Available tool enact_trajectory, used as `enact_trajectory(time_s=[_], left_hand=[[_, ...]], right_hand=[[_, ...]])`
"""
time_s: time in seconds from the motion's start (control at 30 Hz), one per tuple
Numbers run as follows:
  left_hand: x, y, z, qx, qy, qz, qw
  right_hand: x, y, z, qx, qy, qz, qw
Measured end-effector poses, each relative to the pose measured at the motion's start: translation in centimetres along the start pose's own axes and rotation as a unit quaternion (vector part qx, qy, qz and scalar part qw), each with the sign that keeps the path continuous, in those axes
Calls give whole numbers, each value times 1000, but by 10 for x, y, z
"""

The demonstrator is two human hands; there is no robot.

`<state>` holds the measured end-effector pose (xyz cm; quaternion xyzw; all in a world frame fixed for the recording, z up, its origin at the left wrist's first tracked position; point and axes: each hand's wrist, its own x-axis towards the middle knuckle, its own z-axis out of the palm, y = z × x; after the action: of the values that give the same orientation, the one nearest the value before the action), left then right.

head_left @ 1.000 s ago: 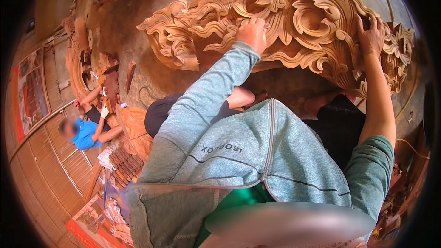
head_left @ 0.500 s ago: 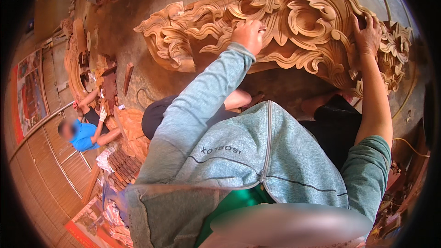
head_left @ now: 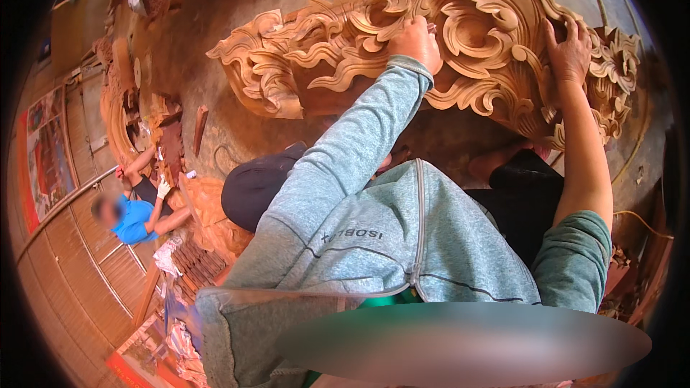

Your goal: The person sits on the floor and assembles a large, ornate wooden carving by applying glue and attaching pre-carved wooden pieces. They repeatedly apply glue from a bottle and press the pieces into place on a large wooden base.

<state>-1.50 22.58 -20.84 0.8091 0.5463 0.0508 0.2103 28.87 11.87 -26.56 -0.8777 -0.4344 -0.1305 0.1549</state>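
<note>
A long, curved piece of carved wood [head_left: 323, 65] with deep leaf and scroll shapes lies across the floor in front of me. My left hand [head_left: 417, 44] is closed over the middle of it, beside the large round scroll. A small brownish edge shows at its fingers, too little to tell what it is. Toward the right end, my right hand [head_left: 570, 54] rests on the carving with thumb and fingers apart, the fingertips bent over the relief. Its forearm is bare, with the sleeve pushed up.
To the left, a person in a blue shirt [head_left: 136, 219] sits by more carved wood [head_left: 115, 100]. Stacked brown wood pieces [head_left: 195, 262] stand near them. A narrow wood offcut [head_left: 200, 129] lies on the floor. A yellow cord [head_left: 643, 223] runs at the right.
My left hand has slid right and slightly away from me along the carving, still closed. My right hand stays at the same part of the carving.
</note>
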Motion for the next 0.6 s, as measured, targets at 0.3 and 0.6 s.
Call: enact_trajectory(time_s=[0.3, 0.6], left_hand=[[-30, -15, -18, -11, -96, 60, 994], [-18, -86, -139, 80, -216, 106, 967]], right_hand=[[-2, -5, -8, 9, -16, 19, 1000], [-5, -6, -12, 1, 14, -8, 1000]])
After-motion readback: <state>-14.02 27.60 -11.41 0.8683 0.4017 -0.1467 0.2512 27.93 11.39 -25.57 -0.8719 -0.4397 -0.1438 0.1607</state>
